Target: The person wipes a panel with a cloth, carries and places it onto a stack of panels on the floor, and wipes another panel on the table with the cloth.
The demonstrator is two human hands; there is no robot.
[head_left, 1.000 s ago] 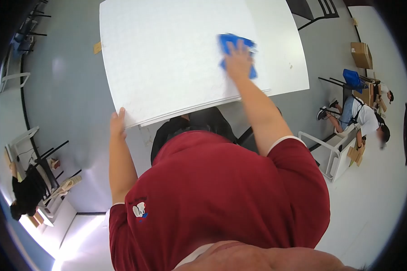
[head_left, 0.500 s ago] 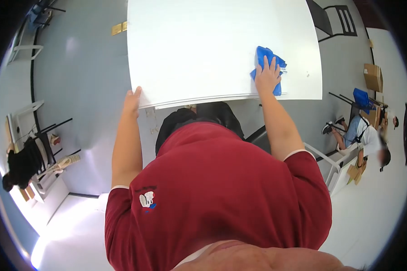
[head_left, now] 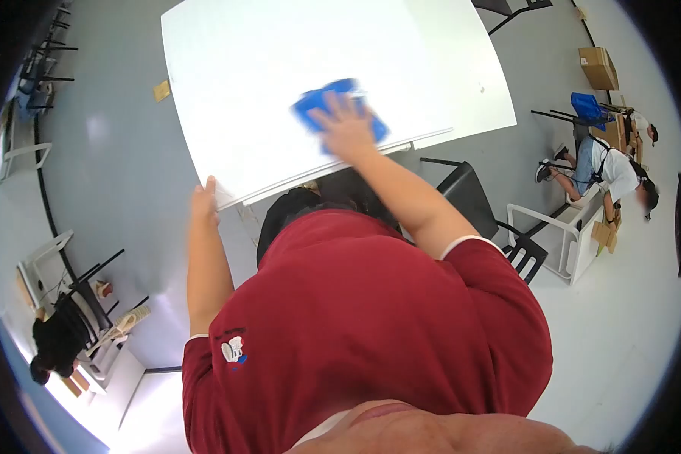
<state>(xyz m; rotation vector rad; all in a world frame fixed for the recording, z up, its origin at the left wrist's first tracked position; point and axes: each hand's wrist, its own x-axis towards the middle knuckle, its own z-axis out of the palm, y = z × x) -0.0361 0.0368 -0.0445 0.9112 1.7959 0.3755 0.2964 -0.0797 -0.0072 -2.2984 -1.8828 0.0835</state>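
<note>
We see a person in a red shirt [head_left: 371,318] at a white table [head_left: 265,53], the right hand [head_left: 348,138] spread flat over a crumpled blue cloth [head_left: 310,100] on the tabletop, near the edge closest to the body. Motion smears the fingers, but they look parted and laid over the cloth rather than closed round it; the palm hides the cloth's middle. The left hand [head_left: 206,200] is at the near left corner, thumb on top; its other fingers are largely out of sight, and we cannot tell how far they curl or how firmly they hold. The table's far edge is cut off above, and the person's lap is partly lost beneath the near one. At right, beyond a black chair [head_left: 469,198], we make out a person in a white shirt [head_left: 620,175], the head blurred. Half a second earlier, the cloth and right hand were farther right on the tabletop; they have since swept left, while the left hand has stayed at its corner and more of the black chair has come into view.
</note>
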